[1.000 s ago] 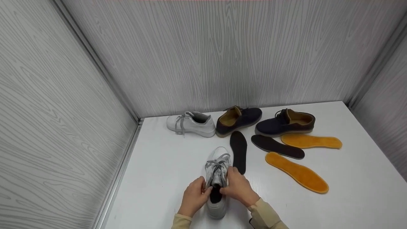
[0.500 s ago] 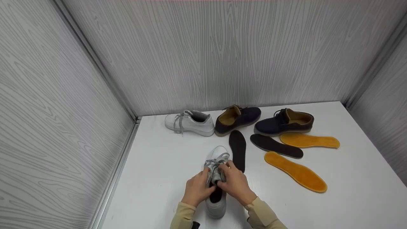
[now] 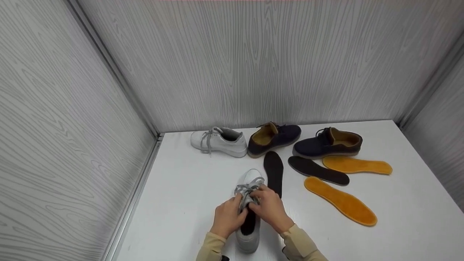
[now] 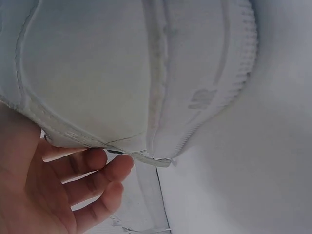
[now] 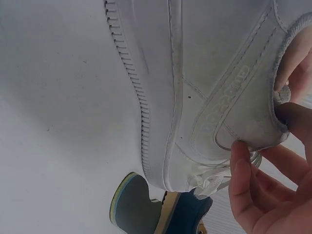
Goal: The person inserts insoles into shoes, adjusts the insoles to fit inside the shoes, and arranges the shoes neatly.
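Note:
In the head view a white sneaker [image 3: 247,244] with grey laces stands toe-away between both hands. A dark lining shows inside its opening. My left hand [image 3: 226,218] holds the left edge of the opening near the tongue; in the left wrist view its fingers [image 4: 92,187] curl at the upper's edge, while the thumb is hidden. On the other side my right hand [image 3: 271,209] grips the right edge by the laces. The right wrist view shows its thumb at the sneaker's collar and fingertips [image 5: 239,156] against the outer side.
A dark insole [image 3: 274,174] lies close right of the sneaker. Farther right are another dark insole [image 3: 319,171] and two orange insoles [image 3: 344,201]. Along the back wall stand a second white sneaker [image 3: 221,145] and two navy shoes [image 3: 288,136].
Both hands have shifted forward along the sneaker's opening toward the tongue and laces. The right fingers have moved from the outer side onto the lace area. The sneaker stays about where it was.

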A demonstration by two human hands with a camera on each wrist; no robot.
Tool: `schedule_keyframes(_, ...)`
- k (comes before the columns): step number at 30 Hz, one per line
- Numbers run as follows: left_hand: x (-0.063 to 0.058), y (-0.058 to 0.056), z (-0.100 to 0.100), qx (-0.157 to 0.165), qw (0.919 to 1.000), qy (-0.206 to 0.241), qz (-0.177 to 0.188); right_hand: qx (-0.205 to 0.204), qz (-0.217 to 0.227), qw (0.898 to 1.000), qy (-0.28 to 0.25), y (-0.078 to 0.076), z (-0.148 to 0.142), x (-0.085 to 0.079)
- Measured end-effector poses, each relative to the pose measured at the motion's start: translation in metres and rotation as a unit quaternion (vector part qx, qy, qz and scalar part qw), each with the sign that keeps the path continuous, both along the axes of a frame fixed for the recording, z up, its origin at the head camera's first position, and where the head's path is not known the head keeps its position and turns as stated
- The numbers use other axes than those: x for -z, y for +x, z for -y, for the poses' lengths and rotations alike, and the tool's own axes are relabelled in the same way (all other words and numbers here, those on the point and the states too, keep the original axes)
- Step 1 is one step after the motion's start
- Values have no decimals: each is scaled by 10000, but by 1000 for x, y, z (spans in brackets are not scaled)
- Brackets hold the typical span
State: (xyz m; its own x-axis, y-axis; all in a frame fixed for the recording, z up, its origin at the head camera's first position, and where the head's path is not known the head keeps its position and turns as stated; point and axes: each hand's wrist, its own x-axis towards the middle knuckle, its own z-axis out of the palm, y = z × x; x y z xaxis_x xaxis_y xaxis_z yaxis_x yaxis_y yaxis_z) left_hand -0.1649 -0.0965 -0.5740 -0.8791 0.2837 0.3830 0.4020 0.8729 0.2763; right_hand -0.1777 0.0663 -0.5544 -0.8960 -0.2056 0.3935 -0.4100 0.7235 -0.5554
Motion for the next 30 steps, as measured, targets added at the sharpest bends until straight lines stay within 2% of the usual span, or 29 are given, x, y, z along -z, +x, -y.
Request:
schedule_keyframes(3,-2,-2,-1,27,10000,1,-66,13,-56,10000,-76,-2,-1,0)
schedule_keyframes(7,-4,-4,-1,73,10000,-45,19,0,-38,10000,-72,-4,-1,1)
schedule_keyframes(11,-9,-12,-1,148,9998,6,91,9,-147,9999,-84,-10,-1,1)
schedule_keyframes(14,-13,-22,-2,265,9991,103,313,61,-201,9997,-114,-17,-1,2)
schedule_keyframes(17,-19,-33,-2,380,9964,223,721,96,-175,9998,-98,-23,0,4)
schedule_keyframes(20,-25,-42,0,505,9897,390,1284,87,-69,9999,-74,-27,2,6)
schedule_keyframes(25,-32,-56,4,804,9685,833,2205,39,73,9999,61,-31,4,5)
schedule_keyframes(27,-32,-60,5,922,9618,944,2400,24,60,9999,146,-32,4,4)
schedule_keyframes(30,-31,-63,5,1026,9569,1016,2519,-25,87,9996,263,-33,3,2)
